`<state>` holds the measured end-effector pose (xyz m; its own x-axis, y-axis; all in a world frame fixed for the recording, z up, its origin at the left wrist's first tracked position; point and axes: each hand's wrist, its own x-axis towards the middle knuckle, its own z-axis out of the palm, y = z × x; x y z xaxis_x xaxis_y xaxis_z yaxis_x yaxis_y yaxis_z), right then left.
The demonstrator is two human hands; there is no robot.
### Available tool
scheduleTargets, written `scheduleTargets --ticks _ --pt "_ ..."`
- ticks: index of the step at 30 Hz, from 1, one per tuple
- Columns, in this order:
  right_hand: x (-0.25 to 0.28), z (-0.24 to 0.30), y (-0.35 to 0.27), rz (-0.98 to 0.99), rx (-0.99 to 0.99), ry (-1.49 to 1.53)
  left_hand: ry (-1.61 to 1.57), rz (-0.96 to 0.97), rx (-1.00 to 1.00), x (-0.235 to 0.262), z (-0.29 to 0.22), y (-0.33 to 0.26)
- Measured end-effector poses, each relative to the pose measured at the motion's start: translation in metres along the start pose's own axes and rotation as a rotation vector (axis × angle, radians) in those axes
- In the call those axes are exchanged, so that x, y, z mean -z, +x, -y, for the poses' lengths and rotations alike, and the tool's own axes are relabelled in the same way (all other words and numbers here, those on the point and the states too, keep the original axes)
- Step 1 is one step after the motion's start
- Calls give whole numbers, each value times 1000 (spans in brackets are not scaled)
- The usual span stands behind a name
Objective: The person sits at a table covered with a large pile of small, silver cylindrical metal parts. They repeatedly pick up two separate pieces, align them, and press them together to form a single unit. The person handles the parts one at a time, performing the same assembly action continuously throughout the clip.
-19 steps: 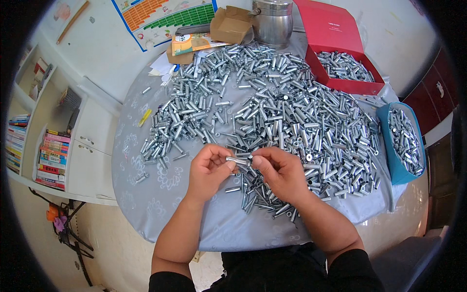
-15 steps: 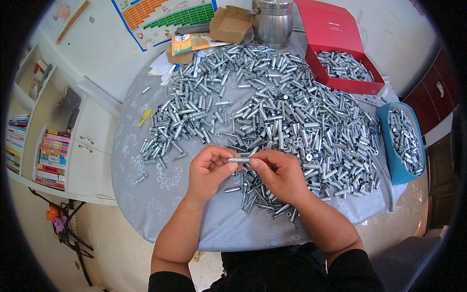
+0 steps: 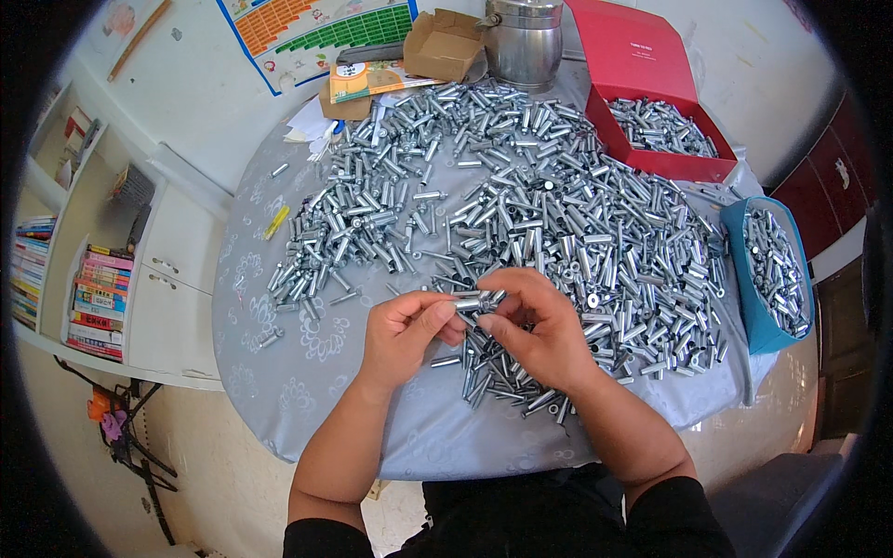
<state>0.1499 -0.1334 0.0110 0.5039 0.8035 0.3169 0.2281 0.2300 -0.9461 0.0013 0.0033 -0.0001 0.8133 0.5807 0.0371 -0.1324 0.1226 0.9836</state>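
Over the near edge of the big heap of metal sleeve anchors [image 3: 651, 270], both my hands meet around one silvery sleeve anchor [image 3: 468, 305]. My left hand [image 3: 402, 337] pinches its left end between thumb and fingers. On the other side my right hand [image 3: 538, 330] curls its thumb and forefinger around the right end, where a small nut-like part shows. The fingers partly hide that end, so how the parts fit together cannot be made out. Loose bolts, sleeves and washers lie right below and beyond the hands.
A smaller anchor pile [image 3: 358, 219] lies to the left on the grey tablecloth [image 3: 279, 400], near a yellow tool [image 3: 276, 223]. At the right stand a red box [image 3: 670, 167] and a teal bin [image 3: 755, 312], both filled with anchors. Behind are a metal pot [image 3: 524, 51] and a cardboard box [image 3: 444, 46].
My right hand's forefinger has lifted and spread from the thumb around the anchor's right end. The anchor has shifted slightly right, and my left hand has turned a little with it.
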Motion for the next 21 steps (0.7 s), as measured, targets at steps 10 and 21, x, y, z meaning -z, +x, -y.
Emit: scheduleTargets --ticks 10,21 --pt "0 0 -2 -25 -96 1 -5 -10 -3 -1 2 0" --pt "4 -5 -3 65 -181 -59 -10 27 0 0 2 -1"
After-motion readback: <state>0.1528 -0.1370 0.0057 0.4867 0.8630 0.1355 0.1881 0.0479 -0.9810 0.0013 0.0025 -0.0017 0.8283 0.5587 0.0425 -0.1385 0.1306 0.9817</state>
